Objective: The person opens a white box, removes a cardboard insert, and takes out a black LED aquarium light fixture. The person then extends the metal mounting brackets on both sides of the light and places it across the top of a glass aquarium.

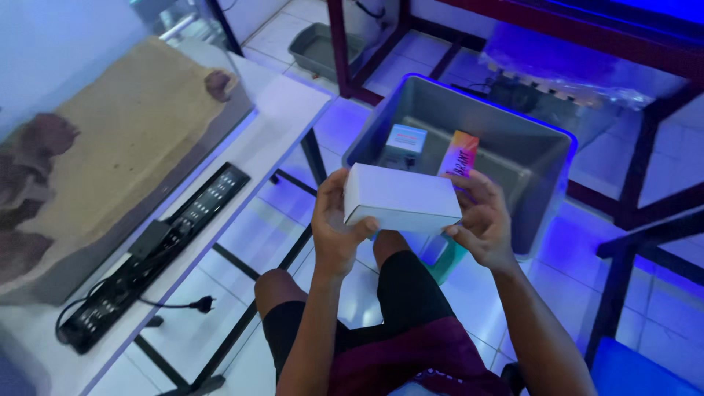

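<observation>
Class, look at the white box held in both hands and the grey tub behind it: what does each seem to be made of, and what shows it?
White box: probably thin matt cardboard, given its crisp folded edges and flat, dull faces. Grey tub: likely moulded plastic, with smooth walls, rounded corners and a slight sheen.

Blue-violet light washed the whole scene, strongest at the upper right. The tile floor [220,323] gleamed with soft glare. Edges curved slightly; focus stayed fairly sharp throughout.

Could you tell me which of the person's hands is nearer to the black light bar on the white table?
Left. The left hand grips the white box's end facing the light bar; the right hand holds the far end.
</observation>
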